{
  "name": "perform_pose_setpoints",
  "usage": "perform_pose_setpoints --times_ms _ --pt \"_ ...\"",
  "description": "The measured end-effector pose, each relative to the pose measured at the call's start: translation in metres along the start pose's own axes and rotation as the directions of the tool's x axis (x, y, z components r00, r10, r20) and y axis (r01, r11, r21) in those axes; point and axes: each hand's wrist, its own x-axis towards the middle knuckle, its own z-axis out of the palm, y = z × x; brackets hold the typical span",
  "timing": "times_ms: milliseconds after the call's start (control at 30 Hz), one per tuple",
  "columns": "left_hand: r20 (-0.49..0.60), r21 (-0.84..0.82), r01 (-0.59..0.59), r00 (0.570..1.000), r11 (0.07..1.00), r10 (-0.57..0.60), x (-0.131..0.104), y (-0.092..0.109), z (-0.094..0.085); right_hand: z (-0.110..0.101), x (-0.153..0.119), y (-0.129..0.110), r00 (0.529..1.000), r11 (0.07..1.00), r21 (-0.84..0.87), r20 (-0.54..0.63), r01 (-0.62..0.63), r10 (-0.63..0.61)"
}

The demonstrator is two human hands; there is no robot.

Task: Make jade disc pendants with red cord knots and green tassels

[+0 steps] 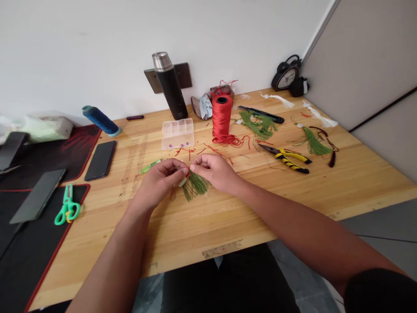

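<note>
- Table [237, 221]: with the held piece as the clock's centre and 12 pointing away from the person, white tassels [321, 116] and a green tassel [316, 141] lie well apart near 2 o'clock. They look further along than the held piece, though their finish is hard to judge.
- Left hand [164, 176]: at about 10 o'clock, thumb and forefinger pressed together, pinching the held piece at its top.
- Right hand [216, 171]: at 2 o'clock, thumb and fingers drawn together close beside the left's tips, seemingly pinching the cord; the fingertips hide the exact hold.
- Spool [221, 121]: at 1 o'clock, standing upright, loose red loops at its foot.
- Held tassel [196, 187]: between the hands, low over the table; its green strands fan out from the pinch toward 5 o'clock. The strands are already gathered, so the bulk seems made; the neck seems to be what is left.
- Cord [188, 172]: red, at the tassel's top, right at the grip. Whether it is knotted cannot be told.
- Snips [190, 153]: red scraps strewn at 12 o'clock, suggesting trimming already done.
</note>
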Motion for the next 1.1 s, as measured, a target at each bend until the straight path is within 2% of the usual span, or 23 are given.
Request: perform_pose_setpoints --times_ms 733,933,1033,1100 --pt "-0.070 -0.015 0.009 0.997 1.000 -0.010 0.0008 0.0046 0.0035 0.0005 0.0017 0.0053 1.000 0.999 0.053 -0.028 0.014 -0.013" --pt "-0.015 -0.002 0.000 1.000 1.000 0.000 0.0000 0.0040 0.0000 -0.0026 0.0020 0.0061 0.999 0.996 0.090 -0.045 -0.001 0.005" --pt "0.086 0.026 -0.006 0.996 1.000 0.003 -0.0024 0.0074 -0.0018 -0.0028 0.0036 0.0077 0.994 0.990 0.130 -0.086 -0.051 0.062" --pt "0.162 0.038 -0.010 0.987 0.999 0.004 -0.0044 0.0095 -0.0025 -0.0016 0.0057 0.0060 0.995 0.992 0.102 -0.068 -0.070 0.077"
